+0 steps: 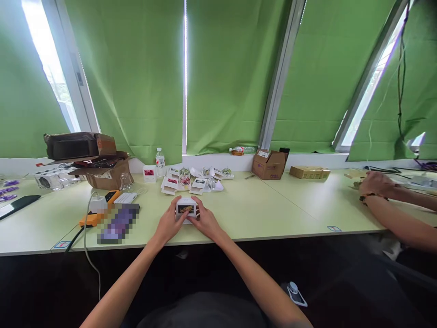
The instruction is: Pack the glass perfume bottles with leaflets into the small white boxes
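Note:
Both of my hands hold a small white box [186,208] with a dark printed window on its front, resting on the pale green table [259,205]. My left hand [170,222] wraps its left side, fingers curled over the top. My right hand [205,220] grips the right side. Just beyond the box lie several similar white boxes and small clear glass items [194,178] in a loose cluster.
Left of me are an orange and white power strip [99,207], a blurred purple object [118,223], open cardboard boxes [102,171] and a water bottle [160,160]. Another cardboard box [269,164] stands by the sill. A co-worker's arms [392,200] rest at the right.

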The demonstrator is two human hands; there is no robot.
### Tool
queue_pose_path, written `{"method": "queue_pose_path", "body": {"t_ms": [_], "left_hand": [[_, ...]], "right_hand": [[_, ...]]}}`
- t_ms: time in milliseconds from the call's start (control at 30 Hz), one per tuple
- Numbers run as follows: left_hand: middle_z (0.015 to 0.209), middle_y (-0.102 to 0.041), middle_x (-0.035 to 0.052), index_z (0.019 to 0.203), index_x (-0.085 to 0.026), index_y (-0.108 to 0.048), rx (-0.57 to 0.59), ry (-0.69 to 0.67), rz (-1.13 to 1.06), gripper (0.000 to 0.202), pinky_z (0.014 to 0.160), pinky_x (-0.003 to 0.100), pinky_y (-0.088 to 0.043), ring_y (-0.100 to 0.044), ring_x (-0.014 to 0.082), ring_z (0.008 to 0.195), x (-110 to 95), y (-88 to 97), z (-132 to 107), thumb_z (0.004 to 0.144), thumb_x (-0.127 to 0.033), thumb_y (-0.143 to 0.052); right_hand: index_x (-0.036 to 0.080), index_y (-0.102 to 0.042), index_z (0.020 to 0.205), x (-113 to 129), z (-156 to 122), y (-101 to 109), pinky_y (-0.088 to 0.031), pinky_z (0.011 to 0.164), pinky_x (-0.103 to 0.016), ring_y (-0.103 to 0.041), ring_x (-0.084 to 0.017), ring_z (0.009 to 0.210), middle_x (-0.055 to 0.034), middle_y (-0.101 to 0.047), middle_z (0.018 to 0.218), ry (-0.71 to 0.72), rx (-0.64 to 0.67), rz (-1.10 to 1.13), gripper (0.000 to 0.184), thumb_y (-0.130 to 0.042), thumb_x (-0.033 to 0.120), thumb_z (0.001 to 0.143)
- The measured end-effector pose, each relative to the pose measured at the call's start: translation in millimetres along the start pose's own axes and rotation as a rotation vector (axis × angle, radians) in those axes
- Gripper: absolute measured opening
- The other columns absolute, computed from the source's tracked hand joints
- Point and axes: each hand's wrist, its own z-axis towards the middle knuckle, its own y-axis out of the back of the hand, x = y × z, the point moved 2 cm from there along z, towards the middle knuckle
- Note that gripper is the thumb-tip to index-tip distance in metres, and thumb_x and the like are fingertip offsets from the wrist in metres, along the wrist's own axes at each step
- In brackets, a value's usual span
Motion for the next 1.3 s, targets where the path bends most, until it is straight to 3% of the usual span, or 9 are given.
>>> {"method": "queue_pose_path", "body": {"t_ms": [133,200,333,467,700,833,1067,1300], "left_hand": [[0.133,-0.056,0.015,0.153,-0.022,-0.005,0.054,0.007,0.178,0.078,0.09,0.041,-0.048,-0.056,0.0289,0.121,9,9.4,-15,0.092,-0.049,-0.046],[0.138,-0.051,0.0161,0.153,-0.019,-0.005,0.078,-0.032,0.25,0.078,0.097,0.04,-0.046,-0.051,0.027,0.127,17,13.2,-29,0.093,-0.049,-0.044],[0.142,-0.049,0.0094,0.138,-0.026,-0.047,0.067,-0.206,0.495,0.05,0.11,0.048,-0.035,-0.045,0.0294,0.132,28,21.7,-65,0.094,-0.048,-0.044],[0.14,-0.052,0.0097,0.133,-0.024,-0.053,0.028,-0.3,0.566,0.049,0.107,0.049,-0.039,-0.048,0.0303,0.129,32,30.2,-85,0.091,-0.048,-0.049],[0.128,-0.062,0.0087,0.124,-0.027,-0.062,-0.059,-0.32,0.426,0.043,0.101,0.048,-0.047,-0.057,0.0305,0.119,28,39.0,-81,0.086,-0.048,-0.056],[0.128,-0.062,0.0078,0.123,-0.027,-0.062,-0.038,-0.32,0.403,0.043,0.1,0.047,-0.048,-0.056,0.03,0.12,31,42.0,-81,0.086,-0.049,-0.056],[0.131,-0.06,0.0078,0.124,-0.026,-0.06,0.005,-0.319,0.423,0.044,0.102,0.047,-0.045,-0.054,0.0298,0.123,35,44.3,-81,0.088,-0.049,-0.053],[0.13,-0.06,0.0103,0.122,-0.023,-0.06,0.005,-0.281,0.384,0.045,0.104,0.048,-0.043,-0.054,0.0297,0.122,34,46.0,-81,0.087,-0.051,-0.054]], "right_hand": [[0.031,-0.025,0.146,2,1,5,-0.048,0.077,-0.03,-0.066,-0.019,0.083,-0.0037,-0.068,0.103,-0.002,0.021,-0.01,0.074,-0.064,0.029,0.083],[0.031,-0.026,0.146,4,1,7,-0.048,0.078,-0.03,-0.066,-0.019,0.085,-0.0037,-0.068,0.104,-0.01,0.03,-0.029,0.072,-0.063,0.029,0.084],[0.031,-0.028,0.145,5,2,9,-0.047,0.079,-0.03,-0.067,-0.02,0.087,-0.0031,-0.069,0.104,-0.022,0.044,-0.074,0.069,-0.062,0.031,0.085],[0.03,-0.029,0.145,6,7,7,-0.047,0.077,-0.031,-0.067,-0.021,0.086,-0.0029,-0.07,0.1,-0.027,0.048,-0.13,0.068,-0.062,0.034,0.086],[0.021,-0.03,0.143,34,33,-17,-0.045,0.077,-0.032,-0.066,-0.026,0.097,-0.01,-0.069,0.108,-0.002,0.121,-0.403,0.063,-0.057,0.04,0.089],[0.017,-0.024,0.144,55,49,-35,-0.045,0.075,-0.033,-0.067,-0.028,0.094,-0.014,-0.069,0.105,0.018,0.161,-0.571,0.062,-0.049,0.039,0.093],[0.013,-0.033,0.133,75,78,-62,-0.047,0.075,-0.034,-0.067,-0.029,0.092,-0.0161,-0.069,0.101,0.048,0.213,-0.672,0.048,-0.048,0.034,0.093],[0.011,-0.034,0.127,88,120,-103,-0.048,0.073,-0.034,-0.068,-0.03,0.092,-0.0186,-0.069,0.099,0.02,0.169,-0.67,0.041,-0.048,0.033,0.095]]}}
